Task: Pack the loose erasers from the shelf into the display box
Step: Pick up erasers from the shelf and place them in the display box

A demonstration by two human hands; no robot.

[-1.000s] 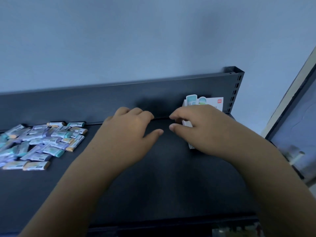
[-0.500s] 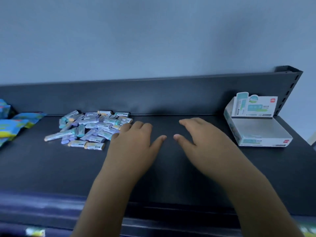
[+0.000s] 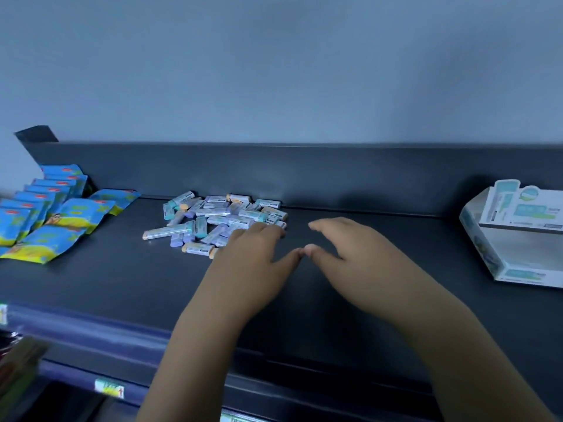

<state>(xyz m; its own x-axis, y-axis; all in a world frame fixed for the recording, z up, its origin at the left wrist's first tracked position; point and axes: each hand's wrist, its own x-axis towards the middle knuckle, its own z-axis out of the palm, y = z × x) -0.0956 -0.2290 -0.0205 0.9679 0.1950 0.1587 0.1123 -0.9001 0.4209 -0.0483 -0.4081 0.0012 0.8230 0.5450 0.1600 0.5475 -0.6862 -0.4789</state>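
Observation:
A heap of small wrapped erasers (image 3: 213, 219) in pale blue, lilac and orange lies on the dark shelf (image 3: 122, 281) left of centre. My left hand (image 3: 253, 263) is spread palm down over the heap's right edge, its fingertips among the nearest erasers, holding nothing. Just right of it, my right hand (image 3: 350, 257) hovers palm down with relaxed fingers, also holding nothing. Their thumbs nearly touch. The white display box (image 3: 499, 260) stands at the far right of the shelf, partly cut off by the frame edge, its printed flap upright.
Several blue and yellow packets (image 3: 51, 214) lie and lean at the shelf's left end. The shelf has a low dark back wall (image 3: 335, 175) and a front rail with price labels (image 3: 109, 388). Bare shelf lies between the heap and the box.
The view has swung left, so the box now sits at the far right and the eraser heap near the centre. Both hands have moved from the box over to the heap.

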